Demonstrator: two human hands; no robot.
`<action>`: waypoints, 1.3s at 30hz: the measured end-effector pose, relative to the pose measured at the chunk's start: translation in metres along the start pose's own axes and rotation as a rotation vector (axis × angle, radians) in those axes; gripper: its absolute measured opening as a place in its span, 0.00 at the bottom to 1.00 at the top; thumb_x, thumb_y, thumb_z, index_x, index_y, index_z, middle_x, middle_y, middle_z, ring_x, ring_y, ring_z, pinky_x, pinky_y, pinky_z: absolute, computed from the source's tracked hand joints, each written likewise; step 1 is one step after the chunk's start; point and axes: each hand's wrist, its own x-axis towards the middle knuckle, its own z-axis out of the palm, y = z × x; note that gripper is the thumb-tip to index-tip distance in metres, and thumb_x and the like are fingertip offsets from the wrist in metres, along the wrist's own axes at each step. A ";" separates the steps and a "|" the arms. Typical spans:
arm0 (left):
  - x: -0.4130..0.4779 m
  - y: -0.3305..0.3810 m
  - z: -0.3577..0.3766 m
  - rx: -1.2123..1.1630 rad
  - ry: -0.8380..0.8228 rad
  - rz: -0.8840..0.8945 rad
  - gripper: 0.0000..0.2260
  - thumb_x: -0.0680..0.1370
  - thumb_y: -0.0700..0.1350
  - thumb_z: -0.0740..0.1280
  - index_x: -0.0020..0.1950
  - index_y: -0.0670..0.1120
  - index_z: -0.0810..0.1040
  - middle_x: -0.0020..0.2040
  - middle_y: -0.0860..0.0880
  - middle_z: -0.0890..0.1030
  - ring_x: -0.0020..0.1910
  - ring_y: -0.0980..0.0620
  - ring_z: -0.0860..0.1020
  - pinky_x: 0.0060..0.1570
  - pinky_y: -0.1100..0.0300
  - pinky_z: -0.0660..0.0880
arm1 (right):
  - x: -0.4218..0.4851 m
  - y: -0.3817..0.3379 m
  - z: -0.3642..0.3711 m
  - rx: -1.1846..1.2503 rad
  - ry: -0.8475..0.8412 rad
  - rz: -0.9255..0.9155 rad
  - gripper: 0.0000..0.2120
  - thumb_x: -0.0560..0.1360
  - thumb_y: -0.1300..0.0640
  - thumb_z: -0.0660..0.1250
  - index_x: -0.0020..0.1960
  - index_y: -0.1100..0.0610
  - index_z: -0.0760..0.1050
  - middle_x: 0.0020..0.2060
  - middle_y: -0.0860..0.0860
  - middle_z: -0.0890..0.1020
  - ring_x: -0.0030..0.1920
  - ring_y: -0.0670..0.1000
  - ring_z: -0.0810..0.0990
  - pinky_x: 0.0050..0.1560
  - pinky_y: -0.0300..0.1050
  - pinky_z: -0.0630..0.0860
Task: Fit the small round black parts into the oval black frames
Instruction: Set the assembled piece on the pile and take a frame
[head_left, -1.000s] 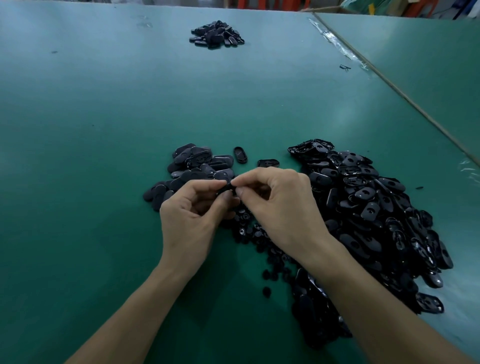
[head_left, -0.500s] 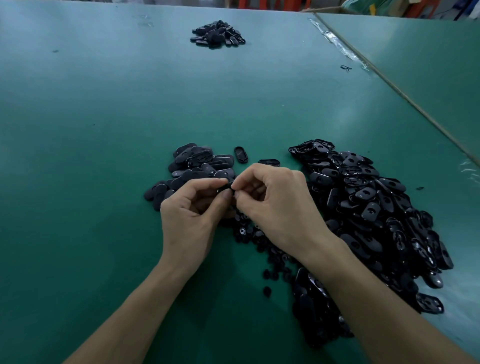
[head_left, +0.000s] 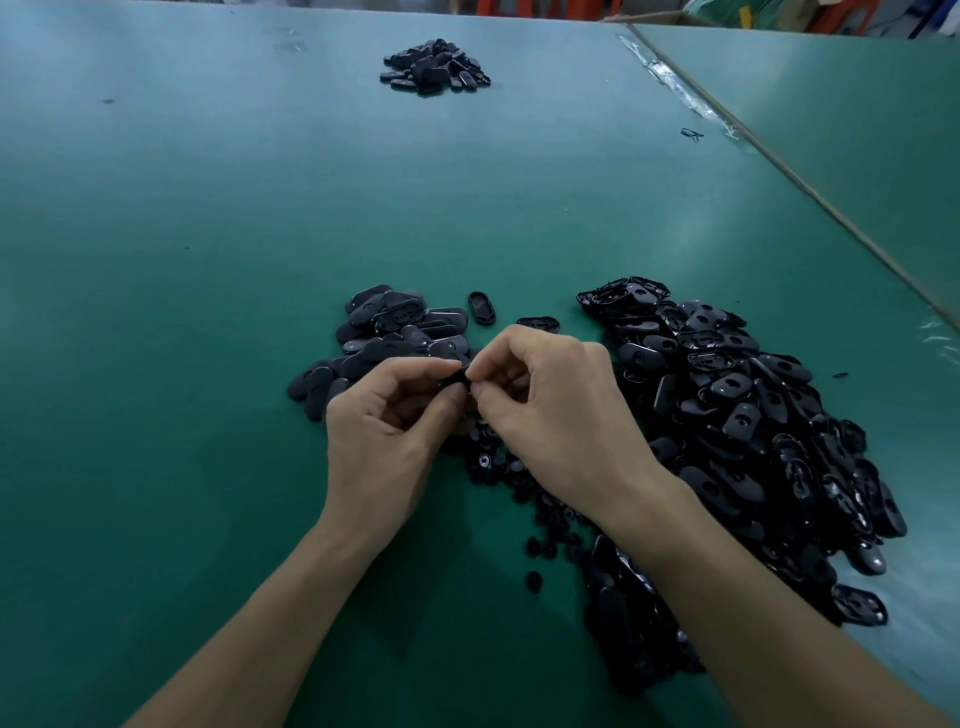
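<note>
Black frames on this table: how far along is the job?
Probably done: the smaller pile beyond the left hand. In hand: the left hand and right hand pinch one black piece between them. Left: the big pile, frames with holes still open, plus loose round parts under the right hand. Most remains.

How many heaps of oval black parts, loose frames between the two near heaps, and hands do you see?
Heaps of oval parts: 3 (far heap, left heap, right heap)
Loose frames: 2
Hands: 2 (left hand, right hand, both pinching a black part)
Total: 7
</note>
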 end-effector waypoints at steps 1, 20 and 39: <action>0.000 0.000 0.000 0.004 -0.006 0.001 0.10 0.75 0.29 0.70 0.48 0.43 0.82 0.40 0.52 0.86 0.37 0.57 0.83 0.40 0.65 0.80 | 0.000 0.000 0.000 -0.010 -0.007 -0.001 0.06 0.74 0.63 0.70 0.44 0.54 0.82 0.36 0.44 0.83 0.38 0.43 0.81 0.41 0.39 0.79; -0.002 0.002 -0.001 0.000 -0.008 -0.025 0.07 0.72 0.43 0.72 0.49 0.46 0.80 0.42 0.49 0.85 0.38 0.52 0.83 0.42 0.60 0.81 | -0.004 0.007 0.001 -0.049 -0.012 -0.111 0.07 0.76 0.64 0.69 0.47 0.53 0.81 0.38 0.46 0.83 0.39 0.43 0.81 0.42 0.43 0.79; 0.000 -0.002 -0.001 0.014 -0.076 -0.051 0.11 0.76 0.31 0.70 0.50 0.47 0.79 0.39 0.50 0.84 0.34 0.55 0.81 0.31 0.64 0.78 | 0.009 0.020 -0.013 -0.031 -0.157 -0.055 0.09 0.76 0.61 0.72 0.54 0.52 0.84 0.45 0.43 0.86 0.47 0.38 0.82 0.54 0.33 0.77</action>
